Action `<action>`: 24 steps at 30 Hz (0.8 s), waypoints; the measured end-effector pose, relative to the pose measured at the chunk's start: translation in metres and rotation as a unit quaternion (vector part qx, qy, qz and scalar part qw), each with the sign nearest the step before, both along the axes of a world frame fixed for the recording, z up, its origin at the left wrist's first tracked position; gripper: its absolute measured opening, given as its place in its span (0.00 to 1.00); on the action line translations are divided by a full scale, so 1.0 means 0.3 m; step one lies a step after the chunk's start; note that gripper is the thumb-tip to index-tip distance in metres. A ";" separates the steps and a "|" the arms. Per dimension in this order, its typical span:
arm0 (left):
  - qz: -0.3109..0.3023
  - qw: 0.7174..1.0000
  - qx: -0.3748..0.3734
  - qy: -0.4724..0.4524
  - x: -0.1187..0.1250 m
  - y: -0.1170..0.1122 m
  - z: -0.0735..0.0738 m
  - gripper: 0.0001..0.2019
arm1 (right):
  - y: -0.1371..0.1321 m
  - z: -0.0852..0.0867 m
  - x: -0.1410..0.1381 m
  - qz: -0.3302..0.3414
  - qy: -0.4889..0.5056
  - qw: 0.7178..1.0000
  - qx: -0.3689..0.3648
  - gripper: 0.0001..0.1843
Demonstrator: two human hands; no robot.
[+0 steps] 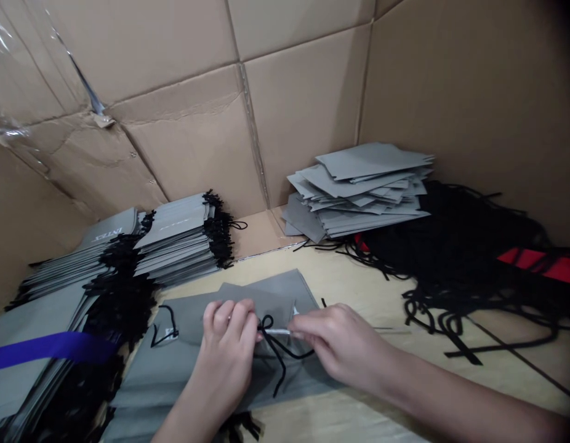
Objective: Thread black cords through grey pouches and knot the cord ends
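Now left hand: fingers curled, pinching grey pouch, 6 o'clock.
Right hand: fingers narrow, gripping white rod.

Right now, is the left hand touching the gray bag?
Touching. The head view shows the left hand pinching the gray bag beside the black cord.

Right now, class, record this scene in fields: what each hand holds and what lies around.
Left hand: pinches grey bag
Right hand: holds thin metal rod hooked to black cord
Left side: stacks of corded bags
Back: stack of cordless bags
Right side: pile of loose cords
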State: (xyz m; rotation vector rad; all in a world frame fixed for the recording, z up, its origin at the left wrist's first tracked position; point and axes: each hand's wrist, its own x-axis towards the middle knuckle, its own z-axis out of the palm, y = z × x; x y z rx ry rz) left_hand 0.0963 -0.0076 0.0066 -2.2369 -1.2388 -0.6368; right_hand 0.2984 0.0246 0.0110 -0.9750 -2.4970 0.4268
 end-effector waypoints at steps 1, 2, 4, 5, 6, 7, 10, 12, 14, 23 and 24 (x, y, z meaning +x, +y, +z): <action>-0.001 1.000 -0.009 0.001 0.001 -0.002 -0.001 0.11 | -0.002 -0.003 -0.001 0.002 -0.001 1.000 0.005 0.13; -0.002 1.000 -0.017 0.002 0.002 -0.002 -0.003 0.11 | -0.004 -0.007 -0.002 0.003 -0.004 1.000 0.010 0.14; -0.006 0.999 -0.035 0.002 0.003 -0.002 -0.013 0.11 | -0.009 -0.015 -0.004 -0.001 -0.009 1.000 0.014 0.13; -0.008 0.999 -0.044 -0.001 0.004 -0.001 -0.020 0.11 | -0.011 -0.020 -0.005 -0.004 -0.011 1.000 0.014 0.13; -0.008 0.999 -0.052 -0.005 0.004 0.001 -0.027 0.10 | -0.013 -0.026 -0.005 -0.006 -0.012 1.000 0.013 0.13; -0.010 0.998 -0.059 -0.010 0.004 0.002 -0.035 0.10 | -0.015 -0.032 -0.006 -0.008 -0.012 1.000 0.013 0.13; -0.019 0.997 -0.071 -0.018 0.008 0.006 -0.052 0.11 | -0.020 -0.051 -0.006 -0.006 -0.011 1.000 0.013 0.13; -0.017 0.997 -0.078 -0.013 0.013 0.006 -0.058 0.11 | -0.021 -0.062 -0.006 -0.003 -0.006 1.000 0.010 0.13; -0.004 0.996 -0.084 -0.007 0.019 0.004 -0.059 0.11 | -0.021 -0.071 -0.008 -0.004 0.001 1.000 0.004 0.13; -0.033 0.998 -0.055 -0.029 0.030 -0.011 -0.042 0.12 | -0.048 -0.065 -0.019 -0.023 0.003 1.000 -0.004 0.13; -0.039 0.998 -0.050 -0.025 0.030 -0.011 -0.041 0.12 | -0.050 -0.064 -0.020 -0.024 0.003 1.000 -0.005 0.12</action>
